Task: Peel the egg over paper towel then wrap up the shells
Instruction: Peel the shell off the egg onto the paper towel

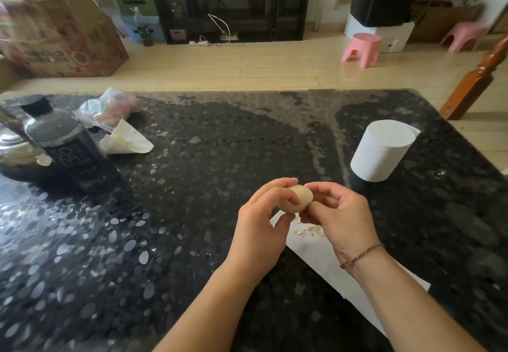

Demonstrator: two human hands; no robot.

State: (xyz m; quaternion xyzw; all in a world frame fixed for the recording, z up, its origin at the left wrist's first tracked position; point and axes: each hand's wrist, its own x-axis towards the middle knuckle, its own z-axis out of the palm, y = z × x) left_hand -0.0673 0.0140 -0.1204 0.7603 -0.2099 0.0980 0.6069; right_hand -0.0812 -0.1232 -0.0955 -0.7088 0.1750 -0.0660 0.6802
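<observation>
A pale brown egg (299, 198) is held above a white paper towel sheet (324, 266) that lies flat on the dark speckled table (192, 186). My left hand (264, 225) grips the egg from the left. My right hand (341, 214) pinches its right end with thumb and fingers. Several small shell bits (309, 229) lie on the paper towel just below the egg, partly hidden by my right hand.
A white paper towel roll (382, 151) stands at the right. At the left are a dark bottle (68, 145), a metal pot (16, 153), a crumpled white tissue (126, 140) and a clear plastic bag (110, 109). The table's far edge faces the floor.
</observation>
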